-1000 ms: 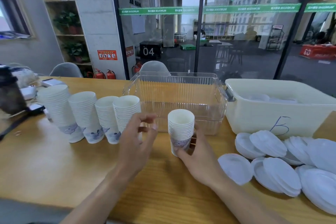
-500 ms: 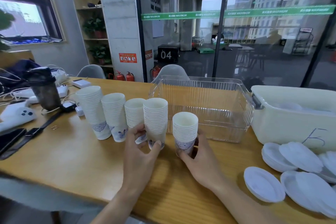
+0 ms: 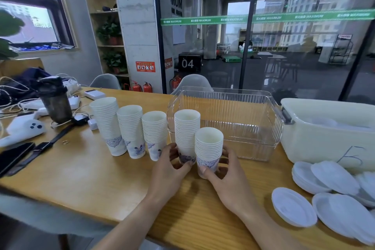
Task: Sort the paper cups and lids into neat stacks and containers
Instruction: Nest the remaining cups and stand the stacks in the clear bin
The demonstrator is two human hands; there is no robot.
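Observation:
Five stacks of white paper cups with blue prints stand in a row on the wooden table [image 3: 81, 172]. My left hand [image 3: 169, 166] grips the base of the fourth stack [image 3: 186, 132]. My right hand [image 3: 225, 176] grips the base of the shortest stack [image 3: 209, 144], which stands beside it on the right. The other three stacks [image 3: 129, 128] stand untouched to the left. White plastic lids [image 3: 334, 199] lie scattered at the right. A clear plastic bin [image 3: 243, 111] sits behind the cups, and a cream tub [image 3: 316, 140] marked with a pen sits to its right.
At the left lie a dark shaker bottle [image 3: 54, 101], cables, a white device [image 3: 22, 130], a phone [image 3: 14, 154], a watch strap and a small ring [image 3: 65, 142]. Grey chairs stand behind the table, in front of a glass wall.
My left hand has reached to the fourth stack and taken its base. That stack has come right, close to the short stack in my right hand. The camera has turned left.

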